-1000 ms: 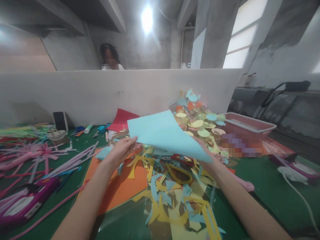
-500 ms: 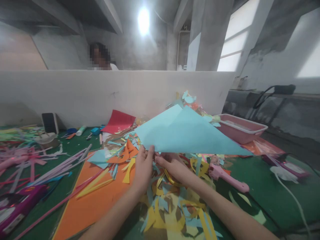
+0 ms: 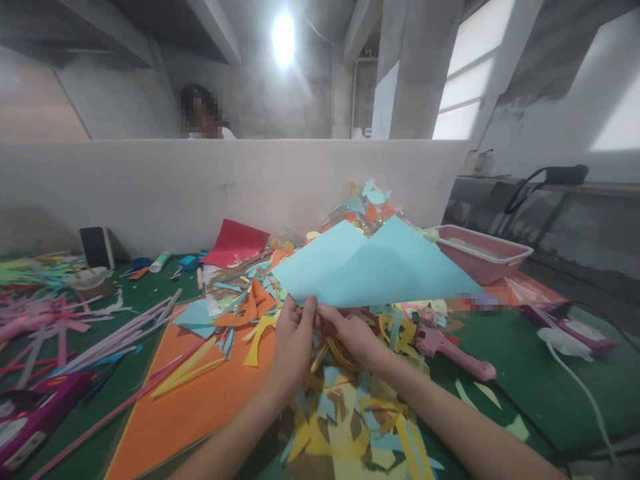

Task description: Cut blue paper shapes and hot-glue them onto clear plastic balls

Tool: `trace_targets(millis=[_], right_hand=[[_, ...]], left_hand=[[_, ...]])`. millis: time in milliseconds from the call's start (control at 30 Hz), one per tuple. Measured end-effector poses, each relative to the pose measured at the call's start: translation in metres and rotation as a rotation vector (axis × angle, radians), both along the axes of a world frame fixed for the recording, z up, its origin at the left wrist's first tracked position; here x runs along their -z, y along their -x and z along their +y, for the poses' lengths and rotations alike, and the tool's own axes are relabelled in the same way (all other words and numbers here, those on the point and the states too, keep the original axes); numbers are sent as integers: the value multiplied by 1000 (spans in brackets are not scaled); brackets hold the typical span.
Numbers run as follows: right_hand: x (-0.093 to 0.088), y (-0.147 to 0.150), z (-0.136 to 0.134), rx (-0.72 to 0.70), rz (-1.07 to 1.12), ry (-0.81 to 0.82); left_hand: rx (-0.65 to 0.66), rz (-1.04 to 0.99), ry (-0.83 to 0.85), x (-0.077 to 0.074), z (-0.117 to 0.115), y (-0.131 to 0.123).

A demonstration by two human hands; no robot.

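A folded sheet of light blue paper (image 3: 375,263) is held up over the table, its two upper corners spread apart and its fold along the bottom. My left hand (image 3: 296,327) pinches the lower left of that fold, thumb on the near side. Close beside it, my right hand (image 3: 350,333) grips the same lower edge, its fingertips partly hidden under the paper. Below both hands lie yellow and blue paper scraps (image 3: 345,413). An orange sheet (image 3: 200,400) lies flat to the left of my left forearm.
A pink glue gun (image 3: 455,353) rests right of my right hand. Behind it stands a pink basket (image 3: 483,253). Red paper (image 3: 235,241), a phone (image 3: 97,247) and lilac strips (image 3: 125,330) lie leftward. A white partition (image 3: 150,193) closes the back, with a person (image 3: 200,113) beyond.
The paper's two top corners have moved further apart, and its right tip has drawn inward to the left. Both hands keep hold of the lower edge, almost in the same place.
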State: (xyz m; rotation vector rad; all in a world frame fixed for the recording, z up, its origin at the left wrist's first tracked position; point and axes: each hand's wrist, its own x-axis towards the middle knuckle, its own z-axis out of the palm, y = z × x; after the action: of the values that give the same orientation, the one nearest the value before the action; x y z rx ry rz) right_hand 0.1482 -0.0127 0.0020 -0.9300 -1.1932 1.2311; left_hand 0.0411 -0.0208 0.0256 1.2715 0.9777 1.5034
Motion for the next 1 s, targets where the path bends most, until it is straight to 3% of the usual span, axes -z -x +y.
trace_targets(millis=[267, 467, 600, 700, 833, 1000], right_hand=[[-14, -11, -7, 157, -211, -113], [-7, -16, -4, 56, -337, -223], [-12, -16, -9, 17, -363, -286], [-20, -20, -12, 76, -382, -287], [-24, -34, -5, 206, -331, -197], [-25, -51, 8, 375, -291, -176]], left_hand=[[66, -3, 0, -1, 0, 1], [79, 28, -2, 6, 3, 4], [102, 51, -4, 7, 3, 3], [119, 46, -20, 2, 6, 7], [2, 60, -49, -5, 18, 21], [-40, 62, -108, -8, 40, 42]])
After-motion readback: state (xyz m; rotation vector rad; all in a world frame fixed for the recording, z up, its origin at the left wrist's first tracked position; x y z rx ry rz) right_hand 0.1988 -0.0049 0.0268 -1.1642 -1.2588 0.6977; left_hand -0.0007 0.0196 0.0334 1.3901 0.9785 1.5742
